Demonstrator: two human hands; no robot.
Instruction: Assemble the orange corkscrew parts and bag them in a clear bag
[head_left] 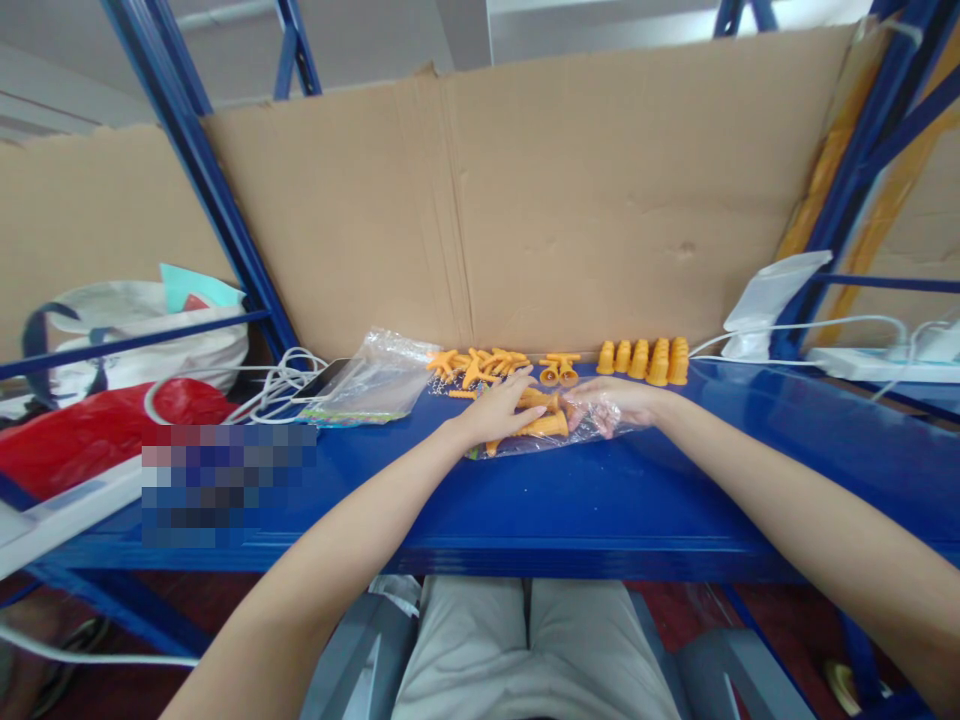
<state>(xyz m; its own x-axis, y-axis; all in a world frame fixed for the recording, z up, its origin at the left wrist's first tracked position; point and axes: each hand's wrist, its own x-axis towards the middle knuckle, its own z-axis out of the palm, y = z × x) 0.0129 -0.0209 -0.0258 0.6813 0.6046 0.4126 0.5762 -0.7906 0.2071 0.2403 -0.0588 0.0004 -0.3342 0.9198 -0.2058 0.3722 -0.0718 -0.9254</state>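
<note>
A clear plastic bag (pixel 594 418) with orange plastic pieces (pixel 549 426) inside lies on the blue tabletop (pixel 525 510). My left hand (pixel 496 408) rests over the bag's left part, fingers stretched out and thumb apart. At the bag's right end, my right hand (pixel 619 402) has its fingers closed on the film. Just behind the hands, orange T-shaped pieces (pixel 480 365) lie in a pile with small metal bits. Two orange pieces with round open ends (pixel 559 372) are beside them. Orange ribbed cups (pixel 643 360) stand stacked in rows to the right.
Flat clear bags (pixel 375 380) lie left of the pile, near a coiled white cable (pixel 289 385). A cardboard sheet (pixel 600 200) closes off the back. Red plastic (pixel 112 430) sits at far left; a white pouch (pixel 769 300) leans at the right post.
</note>
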